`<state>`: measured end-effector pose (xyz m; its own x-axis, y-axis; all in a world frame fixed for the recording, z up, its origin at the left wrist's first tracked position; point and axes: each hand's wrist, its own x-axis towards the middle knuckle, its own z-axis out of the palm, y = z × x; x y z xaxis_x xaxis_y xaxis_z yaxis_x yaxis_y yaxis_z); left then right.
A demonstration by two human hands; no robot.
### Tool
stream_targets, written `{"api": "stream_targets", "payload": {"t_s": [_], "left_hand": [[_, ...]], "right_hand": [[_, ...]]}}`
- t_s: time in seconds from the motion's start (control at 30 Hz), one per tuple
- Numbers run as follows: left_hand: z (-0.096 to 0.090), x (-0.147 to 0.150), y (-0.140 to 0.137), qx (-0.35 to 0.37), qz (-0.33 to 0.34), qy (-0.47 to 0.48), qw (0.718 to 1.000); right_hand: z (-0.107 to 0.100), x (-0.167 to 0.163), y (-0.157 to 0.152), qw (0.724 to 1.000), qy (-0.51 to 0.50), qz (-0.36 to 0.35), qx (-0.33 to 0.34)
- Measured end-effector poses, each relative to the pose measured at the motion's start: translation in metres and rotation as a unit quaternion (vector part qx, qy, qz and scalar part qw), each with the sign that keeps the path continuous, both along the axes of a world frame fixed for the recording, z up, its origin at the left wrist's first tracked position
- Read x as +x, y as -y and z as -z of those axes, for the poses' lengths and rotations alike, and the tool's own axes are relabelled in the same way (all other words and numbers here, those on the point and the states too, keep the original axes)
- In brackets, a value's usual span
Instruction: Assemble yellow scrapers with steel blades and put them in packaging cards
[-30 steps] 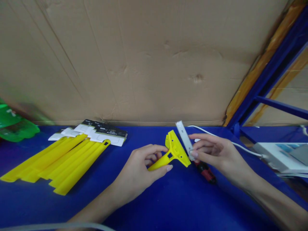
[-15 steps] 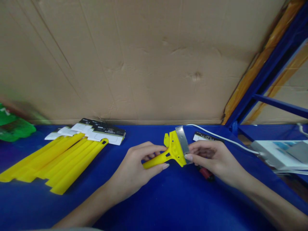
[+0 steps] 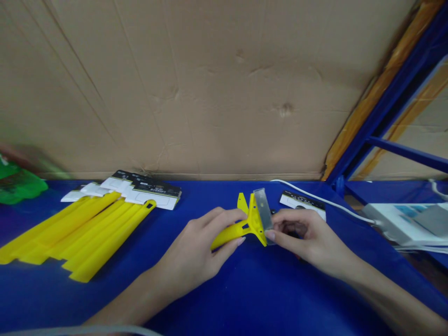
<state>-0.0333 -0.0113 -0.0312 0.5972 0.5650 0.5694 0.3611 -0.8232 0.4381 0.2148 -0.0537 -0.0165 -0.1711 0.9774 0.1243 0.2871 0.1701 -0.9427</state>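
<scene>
My left hand is closed round the handle of a yellow plastic scraper, whose wide head points to the right. Along the head's right edge lies a flat grey metal blade. My right hand pinches the lower end of this blade between thumb and fingers. Whether the blade is fixed to the head or only rests against it, I cannot tell. Behind my right hand lies a black and white printed card, partly covered by the fingers.
Several yellow handles with black and white cards lie fanned out on the blue table. A green plastic item is at the far left. A white cable runs to a white box; cardboard stands behind.
The scraper head has tilted in my hands and shows more edge-on, with the blade turned along with it. My right hand now hides the red item that showed beneath it.
</scene>
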Motion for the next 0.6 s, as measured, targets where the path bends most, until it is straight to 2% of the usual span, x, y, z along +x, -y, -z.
{"api": "stream_targets", "payload": {"t_s": [0.1,0.2,0.37,0.6], "left_hand": [[-0.0029,-0.0012,0.0025,0.058,0.022,-0.098,0.993],[-0.0051,-0.0005,0.0042,0.078,0.010,-0.157,0.984],[-0.0043,0.0001,0.0046,0.059,0.020,-0.140,0.988],[-0.0047,-0.0010,0.0035,0.036,0.020,-0.117,0.992]], "right_hand": [[0.0036,0.0014,0.0002,1.000,0.005,-0.009,0.001],[0.0026,0.0015,0.0001,1.000,-0.007,-0.023,-0.003],[-0.0023,-0.0002,0.0000,1.000,-0.011,-0.020,0.008],[0.0005,0.0003,-0.0012,0.998,-0.055,-0.025,-0.019]]}}
